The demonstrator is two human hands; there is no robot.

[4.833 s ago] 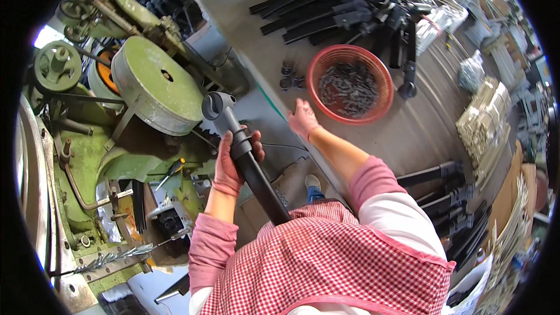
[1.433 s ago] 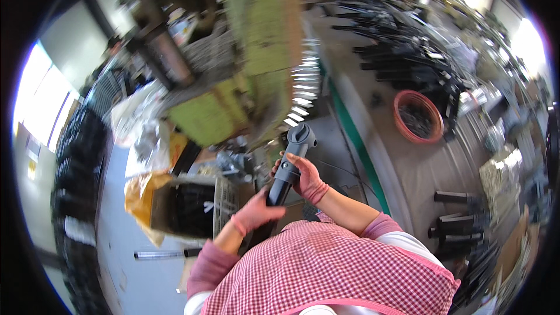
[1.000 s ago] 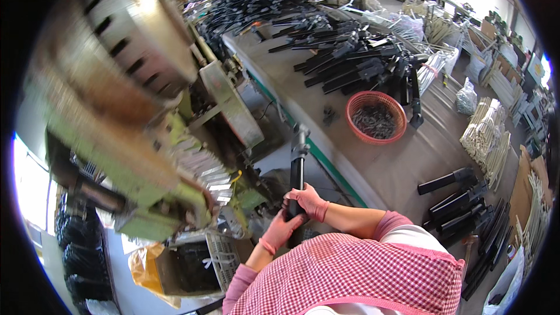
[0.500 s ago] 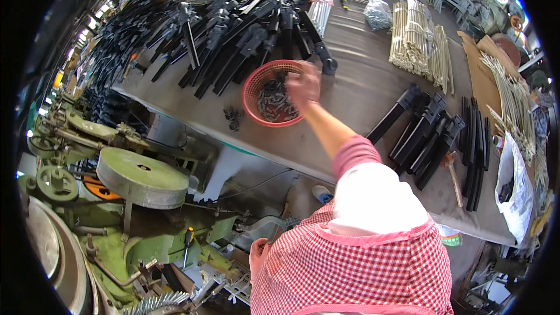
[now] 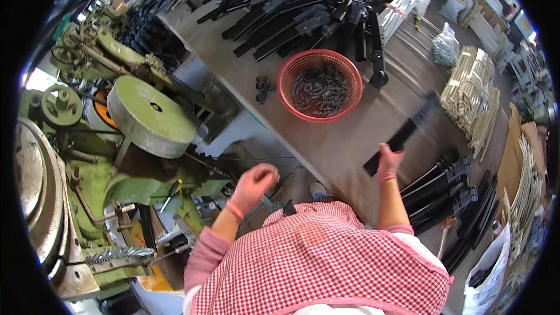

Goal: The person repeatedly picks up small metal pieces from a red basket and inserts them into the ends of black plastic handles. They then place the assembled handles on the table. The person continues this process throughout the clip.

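Note:
My right hand [image 5: 389, 162] grips a long black bar-shaped part [image 5: 402, 134] with a wider end, tilted over the table's near side. The far end of that part is blurred. In front of my body my left hand [image 5: 254, 188] has its fingers curled in; whatever they may hold is hidden. A red plastic basket [image 5: 319, 119] with many small dark metal pieces [image 5: 321, 89] stands on the table, away from both hands. Nearest to my right hand, several similar black parts [image 5: 437, 184] lie side by side on the table.
Left of me stand green machines with a round wheel guard [image 5: 149, 111]. A heap of black parts [image 5: 303, 17] covers the table's far side. Bundled pale rods [image 5: 466, 90] lie at right, near a hammer [image 5: 445, 233] and a white sack [image 5: 487, 274]. Small black pieces [image 5: 262, 88] sit beside the basket.
My right hand has left the basket and now holds a black part nearer my body. The left hand has risen in front of me. The whole view has turned.

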